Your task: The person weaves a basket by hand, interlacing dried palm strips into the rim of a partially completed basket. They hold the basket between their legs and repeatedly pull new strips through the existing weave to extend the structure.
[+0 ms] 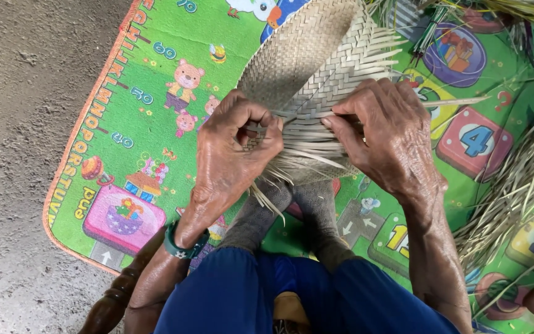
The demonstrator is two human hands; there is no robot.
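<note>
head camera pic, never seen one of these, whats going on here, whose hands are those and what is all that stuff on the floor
This is one picture from a camera worn on a person's head, looking down at their own two bare hands. The left hand pinches thin pale strips at the loose edge of a half-woven straw mat. The right hand presses flat on the weave, fingers on a strip. Each grip is closed on the strips. The weaving rests against the person's feet in grey socks, above blue trousers. A green wristband sits on the left wrist. Underneath lies a colourful children's play mat on a grey concrete floor. Loose dried straw is piled at the right.
</note>
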